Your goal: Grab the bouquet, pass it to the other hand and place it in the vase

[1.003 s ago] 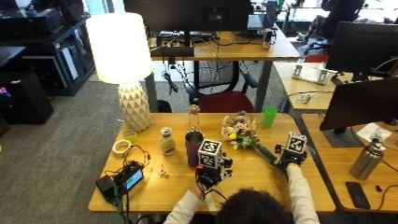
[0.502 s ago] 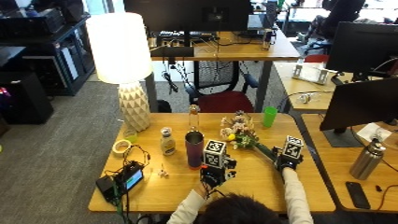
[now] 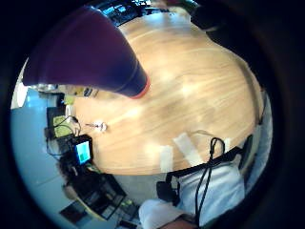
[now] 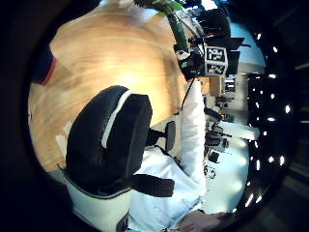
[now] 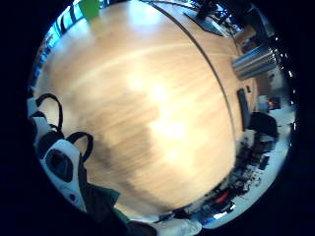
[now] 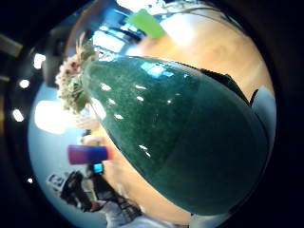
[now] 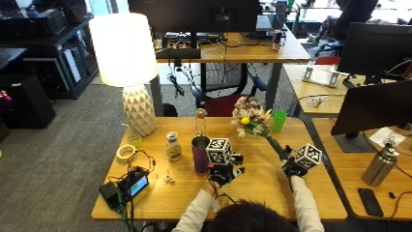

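The right hand [image 7: 294, 168] is curled round the green stem end of the bouquet [image 7: 252, 119], holding it tilted above the surface [image 7: 257, 191]: the stems rise from the hand toward the vase [image 7: 200, 154], and the pink, cream and yellow blooms sit above and behind the vase's right side. In the right thumb side palm view the green wrap of the bouquet [image 6: 180, 133] fills most of the picture, close against that palm.

The left hand [image 7: 223, 172] hovers just right of the vase, low over the surface; its fingers cannot be told as apart or curled, and it holds nothing that shows. The two hands are apart, with bare wood between them.

The vase is a tall dark purple tumbler standing upright with its mouth open. In the left little finger side palm view the vase [image 3: 90, 57] looms close to the palm.

Round the vase: a clear glass bottle [image 7: 201, 122] just behind it, a small dressing bottle [image 7: 172, 146] just to its left, a roll of tape [image 7: 125, 152] farther left, and a lamp [image 7: 128, 67] at the far left corner. A green cup [image 7: 278, 121] stands behind and to the right, beside the blooms. A small device with a lit screen [image 7: 132, 186] and cables lies left and nearer the person.
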The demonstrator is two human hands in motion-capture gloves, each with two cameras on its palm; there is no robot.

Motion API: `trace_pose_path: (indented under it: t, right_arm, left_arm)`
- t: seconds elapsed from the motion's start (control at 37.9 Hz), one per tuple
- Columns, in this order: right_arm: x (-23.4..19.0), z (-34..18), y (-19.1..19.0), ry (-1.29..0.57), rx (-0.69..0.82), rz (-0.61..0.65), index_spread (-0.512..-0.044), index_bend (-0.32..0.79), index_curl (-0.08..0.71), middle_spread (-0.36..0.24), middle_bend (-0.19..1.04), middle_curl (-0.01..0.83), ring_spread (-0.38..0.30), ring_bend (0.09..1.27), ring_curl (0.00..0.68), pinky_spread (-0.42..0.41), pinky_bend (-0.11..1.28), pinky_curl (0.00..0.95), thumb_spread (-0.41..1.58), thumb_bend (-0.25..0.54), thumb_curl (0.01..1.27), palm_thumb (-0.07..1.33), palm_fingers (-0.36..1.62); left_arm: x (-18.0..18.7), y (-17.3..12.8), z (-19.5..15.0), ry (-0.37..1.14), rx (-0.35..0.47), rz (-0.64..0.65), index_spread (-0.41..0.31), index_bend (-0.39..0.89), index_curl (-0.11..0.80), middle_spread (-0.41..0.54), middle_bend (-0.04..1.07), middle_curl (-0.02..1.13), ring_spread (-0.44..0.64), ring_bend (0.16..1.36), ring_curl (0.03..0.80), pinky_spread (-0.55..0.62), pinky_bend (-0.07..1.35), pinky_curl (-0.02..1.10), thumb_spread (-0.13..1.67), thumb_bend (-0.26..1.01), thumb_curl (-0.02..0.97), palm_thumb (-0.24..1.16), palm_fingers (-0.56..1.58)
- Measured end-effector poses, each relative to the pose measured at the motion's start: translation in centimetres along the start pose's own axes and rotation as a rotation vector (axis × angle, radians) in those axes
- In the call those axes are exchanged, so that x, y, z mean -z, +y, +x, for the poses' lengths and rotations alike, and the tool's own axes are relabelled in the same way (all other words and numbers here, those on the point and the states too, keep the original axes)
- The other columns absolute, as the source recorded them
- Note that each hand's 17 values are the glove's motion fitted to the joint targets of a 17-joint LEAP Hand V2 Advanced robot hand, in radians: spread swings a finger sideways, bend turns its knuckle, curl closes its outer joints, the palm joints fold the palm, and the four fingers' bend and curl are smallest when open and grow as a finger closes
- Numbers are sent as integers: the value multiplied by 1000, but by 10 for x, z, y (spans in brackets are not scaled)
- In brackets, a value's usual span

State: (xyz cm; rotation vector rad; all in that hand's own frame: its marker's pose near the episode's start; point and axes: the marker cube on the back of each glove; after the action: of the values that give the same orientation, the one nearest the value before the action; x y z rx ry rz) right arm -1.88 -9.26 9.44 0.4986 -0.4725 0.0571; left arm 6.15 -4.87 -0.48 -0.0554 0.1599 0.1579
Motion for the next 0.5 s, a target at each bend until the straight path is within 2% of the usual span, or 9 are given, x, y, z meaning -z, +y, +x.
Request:
trace_pose_path:
  t: [0.08,0.18,0.26,0.34,0.42,0.5]
  right_arm:
    - [12,-20,-9,-141,30,115,-196,544,485,-146,772,637,-192,922,553,-247,673,468,1018,-14,401,879,1502]
    - [30,-36,-13,-203,-38,186,-192,591,520,-145,804,647,-186,946,561,-241,696,484,1030,10,409,947,1474]
    - [37,-56,-14,-380,18,196,-186,609,539,-144,824,653,-183,963,566,-237,707,492,1036,3,408,961,1455]
    - [29,-62,-22,-473,-26,222,-182,618,554,-143,840,657,-181,978,570,-236,719,500,1031,23,431,1019,1441]
    - [16,-66,-31,-494,-7,309,-179,618,563,-142,853,659,-180,990,573,-234,732,506,1017,19,448,1039,1425]
    - [1,-81,-25,-577,-69,242,-180,610,571,-141,859,659,-178,1003,575,-233,743,511,999,7,464,1044,1412]
  left_arm:
    - [15,-5,6,78,-6,57,-47,187,318,202,161,269,232,638,284,360,421,325,1194,-12,230,135,221]
    - [38,-12,14,230,-31,156,-40,173,325,201,161,269,228,632,284,354,415,327,1198,-9,236,154,233]
    - [61,-19,21,426,-59,242,-33,170,329,201,160,269,226,629,286,350,412,327,1198,-13,237,161,235]
    - [87,-30,32,660,-91,328,-11,146,323,201,168,270,214,639,288,325,416,331,1153,-9,254,199,246]
    - [105,-36,47,837,-139,343,3,145,320,195,180,277,199,640,291,304,411,332,1120,-12,261,217,265]
    - [116,-35,66,944,-179,317,10,140,316,184,187,284,183,634,289,274,408,333,1093,-12,271,243,283]
